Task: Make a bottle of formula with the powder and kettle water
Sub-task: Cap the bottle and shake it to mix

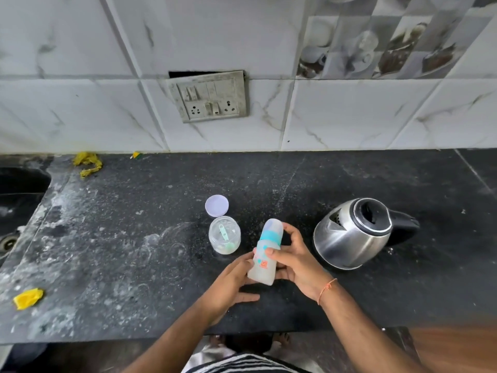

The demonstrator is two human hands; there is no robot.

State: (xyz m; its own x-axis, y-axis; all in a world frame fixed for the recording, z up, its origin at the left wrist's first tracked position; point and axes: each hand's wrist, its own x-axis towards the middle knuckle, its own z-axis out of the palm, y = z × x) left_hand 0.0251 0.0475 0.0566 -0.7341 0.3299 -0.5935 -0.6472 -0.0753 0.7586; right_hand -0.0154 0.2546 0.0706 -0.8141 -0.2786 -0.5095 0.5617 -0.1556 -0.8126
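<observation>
A baby bottle (pixel 265 266) with a teal collar, a clear cap and milky liquid inside tilts above the black counter. My right hand (pixel 293 258) grips it round the middle, thumb across the front. My left hand (pixel 232 281) touches the bottle's lower left side, its fingers mostly straight. Just left of the bottle stands an open clear powder jar (pixel 224 235) with a teal scoop inside and a little white powder at the bottom. Its lilac lid (pixel 216 205) lies behind it. A steel kettle (pixel 352 235) with a black handle stands to the right, lid open.
The black stone counter (pixel 134 238) carries white stains. A sink (pixel 16 200) is at the far left. Yellow scraps lie at the back left (pixel 87 162) and front left (pixel 28 298). A switch and socket plate (pixel 209 96) sits on the tiled wall.
</observation>
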